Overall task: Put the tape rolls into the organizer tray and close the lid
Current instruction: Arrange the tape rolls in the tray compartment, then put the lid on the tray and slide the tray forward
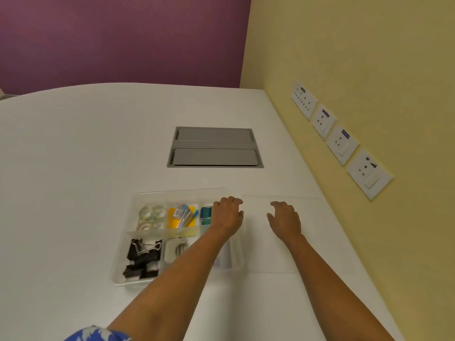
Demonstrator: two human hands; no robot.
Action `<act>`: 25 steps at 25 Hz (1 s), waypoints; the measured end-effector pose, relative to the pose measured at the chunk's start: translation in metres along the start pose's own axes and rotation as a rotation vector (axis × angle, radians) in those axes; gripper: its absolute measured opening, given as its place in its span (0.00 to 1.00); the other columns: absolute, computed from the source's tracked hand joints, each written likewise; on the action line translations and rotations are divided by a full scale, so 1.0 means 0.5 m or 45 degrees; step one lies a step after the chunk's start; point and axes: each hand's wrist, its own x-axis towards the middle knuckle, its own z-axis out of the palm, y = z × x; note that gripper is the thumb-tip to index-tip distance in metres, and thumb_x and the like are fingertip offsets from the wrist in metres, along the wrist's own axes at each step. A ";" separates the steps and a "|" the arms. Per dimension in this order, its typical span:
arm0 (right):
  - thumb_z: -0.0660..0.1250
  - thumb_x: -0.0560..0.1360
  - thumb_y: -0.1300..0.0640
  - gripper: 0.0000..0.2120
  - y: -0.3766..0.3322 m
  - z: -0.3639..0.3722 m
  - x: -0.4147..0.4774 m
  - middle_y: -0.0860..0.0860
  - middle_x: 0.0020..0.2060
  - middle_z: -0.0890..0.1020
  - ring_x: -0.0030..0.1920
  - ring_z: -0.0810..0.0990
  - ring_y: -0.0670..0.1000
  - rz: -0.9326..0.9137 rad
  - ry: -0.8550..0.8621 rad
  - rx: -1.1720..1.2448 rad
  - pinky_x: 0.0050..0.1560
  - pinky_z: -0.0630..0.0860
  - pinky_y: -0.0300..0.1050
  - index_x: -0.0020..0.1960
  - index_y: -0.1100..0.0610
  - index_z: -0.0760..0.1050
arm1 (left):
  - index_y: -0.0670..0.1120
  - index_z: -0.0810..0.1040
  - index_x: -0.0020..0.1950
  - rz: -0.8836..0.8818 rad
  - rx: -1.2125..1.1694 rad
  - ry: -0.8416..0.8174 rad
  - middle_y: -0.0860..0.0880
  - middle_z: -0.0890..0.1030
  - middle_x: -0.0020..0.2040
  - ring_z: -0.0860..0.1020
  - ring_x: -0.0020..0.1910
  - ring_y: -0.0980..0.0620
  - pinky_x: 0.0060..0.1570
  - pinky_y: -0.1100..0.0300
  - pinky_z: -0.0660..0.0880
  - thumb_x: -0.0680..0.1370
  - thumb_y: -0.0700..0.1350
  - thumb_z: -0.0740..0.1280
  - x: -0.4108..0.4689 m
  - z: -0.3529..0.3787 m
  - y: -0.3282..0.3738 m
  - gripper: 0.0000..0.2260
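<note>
A clear plastic organizer tray (pixel 138 200) lies open on the white table. Several clear tape rolls (pixel 151 217) sit in its back left compartment. The clear flat lid (pixel 317 232) lies on the table to the right of the tray. My left hand (pixel 227 214) hovers over the tray's right back corner, fingers spread, holding nothing. My right hand (pixel 285 221) rests palm down on the lid, fingers apart. The left forearm hides part of the tray's front right compartments.
Black binder clips (pixel 142 259), pens on yellow notes (pixel 183 217) and teal clips (pixel 205 214) fill other compartments. A grey cable hatch (pixel 214 147) is set into the table behind the tray. A yellow wall with sockets (pixel 341 143) borders the table's right edge.
</note>
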 end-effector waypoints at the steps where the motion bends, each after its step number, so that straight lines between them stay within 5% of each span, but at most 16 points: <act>1: 0.60 0.80 0.54 0.20 0.040 -0.006 0.009 0.56 0.68 0.72 0.68 0.70 0.57 0.039 -0.009 0.004 0.66 0.68 0.49 0.71 0.57 0.66 | 0.47 0.69 0.70 -0.006 -0.019 -0.007 0.47 0.71 0.71 0.68 0.69 0.47 0.68 0.53 0.62 0.81 0.46 0.59 0.009 0.018 0.030 0.17; 7: 0.61 0.80 0.55 0.22 0.221 -0.016 0.041 0.59 0.68 0.70 0.68 0.70 0.59 0.341 -0.046 0.114 0.65 0.70 0.52 0.72 0.60 0.63 | 0.46 0.64 0.73 -0.162 -0.223 -0.175 0.45 0.66 0.74 0.65 0.72 0.46 0.70 0.53 0.62 0.81 0.47 0.60 0.049 0.103 0.128 0.21; 13: 0.61 0.80 0.54 0.26 0.298 0.007 0.049 0.60 0.73 0.64 0.72 0.64 0.60 0.509 -0.029 0.164 0.69 0.67 0.55 0.74 0.61 0.59 | 0.41 0.52 0.77 -0.594 -0.385 -0.210 0.41 0.53 0.79 0.54 0.77 0.42 0.75 0.50 0.57 0.81 0.49 0.60 0.066 0.144 0.147 0.30; 17: 0.59 0.80 0.53 0.26 0.307 0.024 0.049 0.59 0.73 0.64 0.72 0.64 0.60 0.523 -0.050 0.170 0.70 0.66 0.55 0.74 0.61 0.58 | 0.40 0.52 0.77 -0.909 -0.520 -0.211 0.41 0.57 0.77 0.58 0.76 0.41 0.72 0.47 0.60 0.81 0.49 0.60 0.075 0.143 0.155 0.29; 25: 0.60 0.80 0.53 0.23 0.307 0.014 0.068 0.62 0.67 0.72 0.68 0.70 0.62 0.643 0.020 0.238 0.67 0.69 0.57 0.71 0.63 0.65 | 0.39 0.60 0.74 -1.030 -0.749 -0.157 0.40 0.65 0.73 0.66 0.71 0.40 0.70 0.48 0.66 0.81 0.51 0.58 0.101 0.097 0.180 0.25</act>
